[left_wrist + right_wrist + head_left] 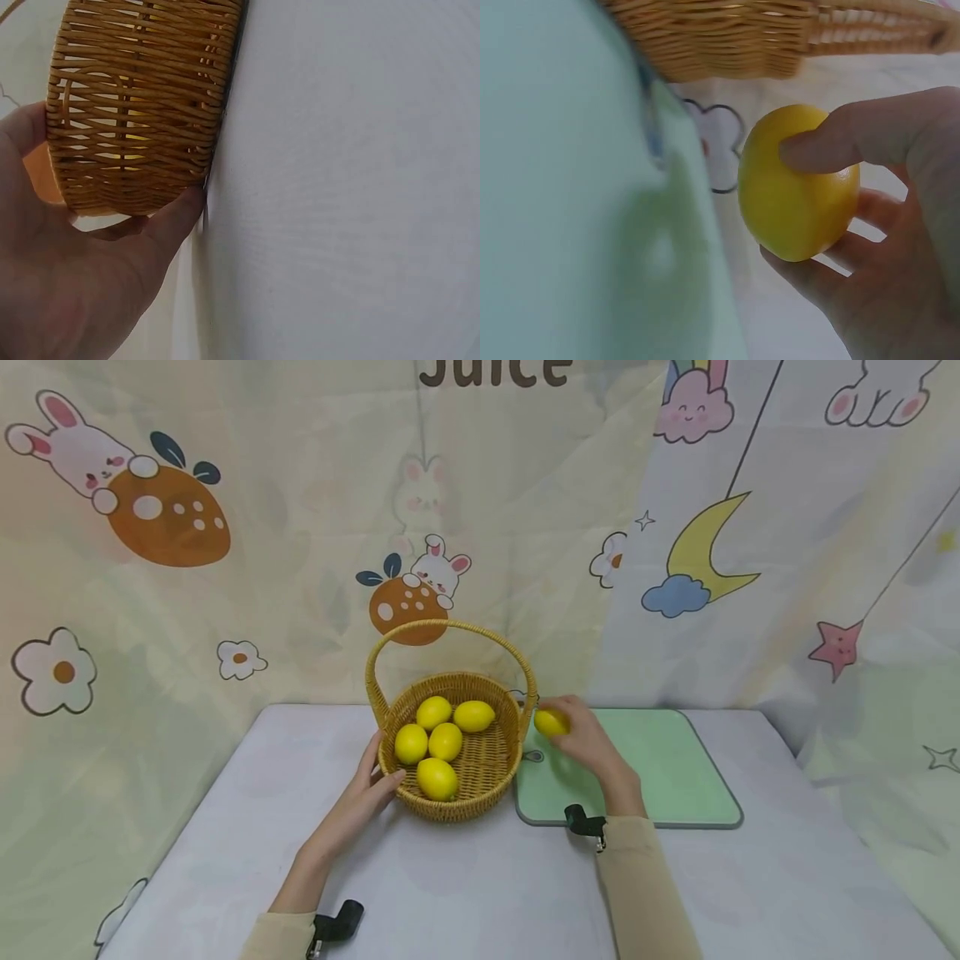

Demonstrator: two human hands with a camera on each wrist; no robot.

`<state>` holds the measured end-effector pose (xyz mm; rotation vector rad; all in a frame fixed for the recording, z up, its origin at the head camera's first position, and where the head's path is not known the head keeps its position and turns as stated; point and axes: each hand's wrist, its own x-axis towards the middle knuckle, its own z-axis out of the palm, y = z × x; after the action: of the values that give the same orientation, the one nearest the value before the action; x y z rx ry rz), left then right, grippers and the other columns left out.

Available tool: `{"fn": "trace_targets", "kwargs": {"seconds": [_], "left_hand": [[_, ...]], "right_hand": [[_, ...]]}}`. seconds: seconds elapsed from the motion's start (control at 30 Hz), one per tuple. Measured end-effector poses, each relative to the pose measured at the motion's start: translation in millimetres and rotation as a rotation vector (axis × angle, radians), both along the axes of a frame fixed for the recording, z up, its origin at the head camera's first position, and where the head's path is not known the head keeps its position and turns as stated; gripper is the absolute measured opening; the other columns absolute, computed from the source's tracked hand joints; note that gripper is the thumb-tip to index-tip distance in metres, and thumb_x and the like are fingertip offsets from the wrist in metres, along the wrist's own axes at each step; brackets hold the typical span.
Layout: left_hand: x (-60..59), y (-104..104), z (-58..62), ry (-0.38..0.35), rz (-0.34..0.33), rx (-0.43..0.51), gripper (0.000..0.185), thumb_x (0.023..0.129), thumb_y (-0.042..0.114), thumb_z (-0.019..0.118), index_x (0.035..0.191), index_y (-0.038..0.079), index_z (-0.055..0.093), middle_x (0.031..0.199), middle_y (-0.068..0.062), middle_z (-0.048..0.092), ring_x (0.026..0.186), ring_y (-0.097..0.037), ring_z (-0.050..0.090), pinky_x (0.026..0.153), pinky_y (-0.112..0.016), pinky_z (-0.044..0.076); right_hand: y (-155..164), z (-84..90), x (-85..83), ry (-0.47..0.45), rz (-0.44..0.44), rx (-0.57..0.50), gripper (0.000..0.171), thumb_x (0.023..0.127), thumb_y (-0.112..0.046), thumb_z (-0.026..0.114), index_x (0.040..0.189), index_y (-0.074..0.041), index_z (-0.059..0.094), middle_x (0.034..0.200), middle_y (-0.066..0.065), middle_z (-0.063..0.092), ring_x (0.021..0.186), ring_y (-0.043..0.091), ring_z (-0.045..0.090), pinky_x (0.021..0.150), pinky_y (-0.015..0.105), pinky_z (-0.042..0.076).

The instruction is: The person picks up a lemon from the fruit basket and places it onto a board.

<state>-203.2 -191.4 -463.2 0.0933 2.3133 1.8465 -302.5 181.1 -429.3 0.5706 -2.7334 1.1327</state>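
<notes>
A woven wicker basket (501,758) with a tall handle stands mid-table and holds several yellow lemons (437,777). My left hand (369,789) rests against the basket's left wall (135,127), thumb and fingers straight along it. My right hand (581,735) holds another lemon (551,722) just right of the basket rim, above the left end of a green cutting board (678,777). In the right wrist view the thumb and fingers are curled round this lemon (799,184), with the basket (727,37) behind it.
The white table (480,893) stretches toward me in front of the basket and board. A cartoon-printed cloth backdrop (225,568) hangs behind the table's far edge. A small flower-shaped loop (718,142) sits at the board's corner.
</notes>
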Motion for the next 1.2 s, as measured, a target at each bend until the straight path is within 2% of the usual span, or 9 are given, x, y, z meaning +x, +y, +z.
{"fn": "trace_targets", "kwargs": {"seconds": [0.17, 0.37, 0.53, 0.9, 1.0, 1.2], "left_hand": [[0.0, 0, -0.3, -0.011, 0.004, 0.012, 0.081, 0.1, 0.043, 0.056, 0.153, 0.053, -0.004, 0.168, 0.006, -0.007, 0.155, -0.034, 0.012, 0.12, -0.052, 0.032], [-0.9, 0, -1.6, -0.008, -0.001, 0.019, 0.08, 0.1, 0.042, 0.056, 0.153, 0.054, -0.004, 0.168, 0.007, -0.007, 0.155, -0.032, 0.012, 0.12, -0.052, 0.03], [-0.8, 0, -2.3, -0.006, 0.006, 0.016, 0.08, 0.101, 0.041, 0.055, 0.152, 0.055, -0.003, 0.168, 0.006, -0.006, 0.155, -0.033, 0.012, 0.12, -0.053, 0.03], [0.4, 0, -1.4, -0.003, 0.012, 0.004, 0.079, 0.101, 0.042, 0.055, 0.153, 0.054, -0.003, 0.168, 0.006, -0.006, 0.155, -0.033, 0.013, 0.119, -0.054, 0.031], [0.7, 1, -0.8, -0.004, 0.012, 0.002, 0.08, 0.101, 0.041, 0.055, 0.153, 0.053, -0.004, 0.168, 0.007, -0.006, 0.155, -0.033, 0.013, 0.12, -0.054, 0.031], [1.0, 1, -0.5, -0.001, 0.01, 0.008, 0.08, 0.101, 0.04, 0.055, 0.154, 0.052, -0.004, 0.168, 0.006, -0.005, 0.155, -0.032, 0.013, 0.12, -0.053, 0.031]], "right_hand": [[-7, -13.0, -7.4, -0.027, 0.022, 0.0, 0.054, 0.08, 0.009, 0.062, 0.131, -0.009, 0.063, 0.139, 0.015, 0.052, 0.129, 0.037, 0.05, 0.112, 0.057, 0.041], [-9, -23.2, -13.3, 0.014, 0.061, 0.001, 0.063, 0.072, 0.02, 0.053, 0.13, -0.003, 0.062, 0.138, 0.017, 0.054, 0.13, 0.037, 0.05, 0.114, 0.056, 0.04], [-8, -27.1, -16.2, 0.047, 0.063, -0.003, 0.065, 0.073, 0.021, 0.051, 0.133, -0.003, 0.06, 0.141, 0.016, 0.056, 0.135, 0.037, 0.048, 0.119, 0.054, 0.035], [-7, -23.6, -14.5, 0.066, 0.05, 0.036, 0.063, 0.074, 0.019, 0.056, 0.134, -0.001, 0.059, 0.144, 0.02, 0.052, 0.136, 0.042, 0.045, 0.117, 0.059, 0.034], [-6, -21.7, -13.9, 0.047, 0.036, 0.044, 0.067, 0.073, 0.018, 0.056, 0.136, -0.002, 0.057, 0.146, 0.021, 0.05, 0.137, 0.043, 0.043, 0.118, 0.06, 0.032], [-1, -16.2, -11.6, -0.024, 0.008, 0.04, 0.068, 0.078, 0.015, 0.059, 0.14, -0.011, 0.054, 0.154, 0.019, 0.04, 0.145, 0.042, 0.034, 0.12, 0.062, 0.026]]}}
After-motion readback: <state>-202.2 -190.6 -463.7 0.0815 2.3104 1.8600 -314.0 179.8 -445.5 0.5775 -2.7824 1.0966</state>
